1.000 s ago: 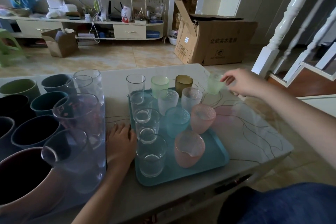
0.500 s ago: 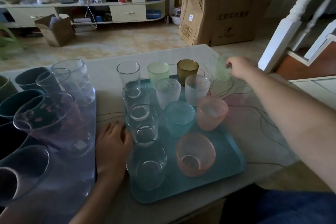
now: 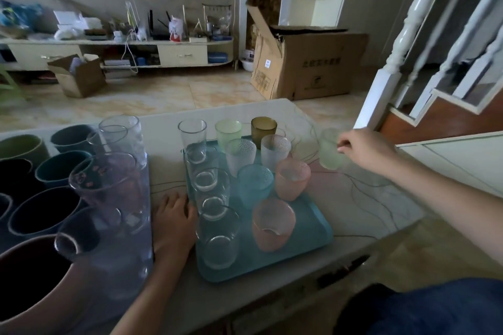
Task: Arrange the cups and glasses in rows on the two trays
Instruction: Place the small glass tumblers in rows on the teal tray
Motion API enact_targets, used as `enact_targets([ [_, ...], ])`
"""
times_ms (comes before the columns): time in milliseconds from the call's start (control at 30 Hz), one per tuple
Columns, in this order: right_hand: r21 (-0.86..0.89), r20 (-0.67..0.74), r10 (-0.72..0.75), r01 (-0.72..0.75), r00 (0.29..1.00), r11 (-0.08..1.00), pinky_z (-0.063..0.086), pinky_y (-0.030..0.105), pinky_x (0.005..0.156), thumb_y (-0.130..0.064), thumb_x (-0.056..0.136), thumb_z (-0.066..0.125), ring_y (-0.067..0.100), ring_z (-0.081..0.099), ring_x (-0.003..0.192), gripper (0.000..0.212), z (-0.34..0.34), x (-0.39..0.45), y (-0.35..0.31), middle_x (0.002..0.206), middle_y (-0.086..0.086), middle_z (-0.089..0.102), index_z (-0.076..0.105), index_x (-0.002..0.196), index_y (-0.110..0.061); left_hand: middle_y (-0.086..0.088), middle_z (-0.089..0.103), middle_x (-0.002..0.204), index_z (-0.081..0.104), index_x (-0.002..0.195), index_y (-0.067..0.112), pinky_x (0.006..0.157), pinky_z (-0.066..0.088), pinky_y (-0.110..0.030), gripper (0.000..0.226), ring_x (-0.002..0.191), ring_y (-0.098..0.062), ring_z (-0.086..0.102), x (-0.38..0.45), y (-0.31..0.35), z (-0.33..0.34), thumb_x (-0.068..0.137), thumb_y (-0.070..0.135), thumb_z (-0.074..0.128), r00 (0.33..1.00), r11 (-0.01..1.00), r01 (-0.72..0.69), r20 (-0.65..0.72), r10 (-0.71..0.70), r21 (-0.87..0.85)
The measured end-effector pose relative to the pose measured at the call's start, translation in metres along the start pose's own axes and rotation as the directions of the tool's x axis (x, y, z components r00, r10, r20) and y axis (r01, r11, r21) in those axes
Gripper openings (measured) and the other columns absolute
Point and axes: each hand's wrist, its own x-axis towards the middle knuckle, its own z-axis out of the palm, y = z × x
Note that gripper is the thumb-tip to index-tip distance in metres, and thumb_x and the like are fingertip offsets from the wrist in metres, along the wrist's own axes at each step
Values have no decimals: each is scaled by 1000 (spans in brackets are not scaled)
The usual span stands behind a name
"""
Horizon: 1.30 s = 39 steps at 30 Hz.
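Note:
A teal tray [image 3: 313, 236] lies on the table and holds several glasses in rows: clear ones down its left side, frosted white, blue [image 3: 254, 185] and pink [image 3: 292, 182] ones in the middle. A clear tray [image 3: 136, 266] on the left carries tall clear glasses and dark mugs. My right hand [image 3: 364, 148] grips a pale green frosted glass [image 3: 329, 149] on the table, to the right of the teal tray. My left hand [image 3: 174, 220] rests flat on the table, touching the teal tray's left edge.
A green glass [image 3: 228, 130] and an amber glass [image 3: 263, 129] stand at the teal tray's far edge. The table's front edge runs below the trays. A large cardboard box [image 3: 307, 62] sits on the floor beyond, and a white stair rail [image 3: 408, 32] rises at the right.
My right hand reached the pale green glass and closed around it. My left hand stayed beside the teal tray. The camera view shifted a little.

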Motion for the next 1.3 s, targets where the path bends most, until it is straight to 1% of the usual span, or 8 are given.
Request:
enact_targets([
  [233, 127, 61, -88, 80, 994, 989, 53, 30, 71, -29, 87, 65, 13, 63, 77, 15, -19, -112, -20, 94, -4, 72, 72, 98, -22, -22, 49, 136, 51, 128, -1, 111, 24, -37, 71, 133, -37, 37, -46, 7, -10, 84, 40, 13, 995, 1000, 12, 101, -13, 11],
  [600, 48, 317, -254, 252, 914, 967, 49, 30, 87, -32, 88, 62, 9, 60, 101, 23, 2, -129, -39, 116, -12, 65, 66, 110, -31, -21, 48, 137, 48, 130, -4, 114, 24, -40, 80, 133, -36, 38, -69, 7, -16, 81, 43, 5, 991, 998, -54, 123, 52, 12],
  [667, 200, 375, -270, 206, 887, 958, 48, 26, 87, -27, 86, 66, 0, 58, 92, 35, -3, -127, -30, 120, -19, 56, 60, 120, -33, -21, 48, 137, 48, 130, -4, 114, 24, -40, 83, 133, -37, 37, -68, 5, -13, 79, 44, 4, 990, 998, -63, 127, 62, 5],
  [733, 413, 374, -231, 61, 898, 909, 51, 23, 68, -17, 87, 64, 1, 59, 72, 39, -14, -119, -18, 114, -22, 50, 56, 121, -33, -21, 48, 137, 48, 130, -4, 114, 23, -38, 75, 133, -37, 37, -66, 4, -14, 83, 40, 9, 989, 998, -56, 137, 56, -3],
  [833, 628, 276, 2, -182, 961, 756, 55, 27, 51, -10, 95, 50, 18, 63, 69, 17, -19, -100, 4, 103, -1, 59, 59, 99, -24, -23, 56, 128, 57, 119, -7, 106, 24, -32, 68, 125, -40, 45, -64, 6, -17, 84, 35, 16, 989, 995, -99, 105, 100, -16],
  [967, 527, 628, 31, -454, 778, 719, 57, 34, 57, -17, 100, 42, 26, 67, 75, 20, 12, -83, 19, 104, 13, 63, 55, 113, -9, -11, 43, 144, 47, 133, 4, 115, 17, -36, 61, 141, -35, 21, -56, 7, -19, 86, 34, 21, 980, 996, -84, 180, 89, -36],
  [1067, 416, 729, -32, -406, 683, 813, 56, 33, 58, -15, 100, 40, 23, 70, 76, 23, 42, -73, 9, 102, 10, 67, 50, 120, -10, -2, 29, 153, 34, 143, 12, 117, 5, -34, 51, 146, -24, 6, -45, 7, -15, 96, 28, 21, 974, 991, -112, 209, 93, 78],
  [1300, 503, 687, -97, -375, 720, 779, 59, 46, 72, -6, 95, 49, 36, 71, 87, 18, 75, -45, -6, 97, 23, 71, 66, 99, -2, 0, 23, 155, 26, 146, 22, 119, 1, -39, 47, 146, -25, -3, 7, 13, -6, 99, 17, 28, 937, 983, -156, 330, 118, 92],
])
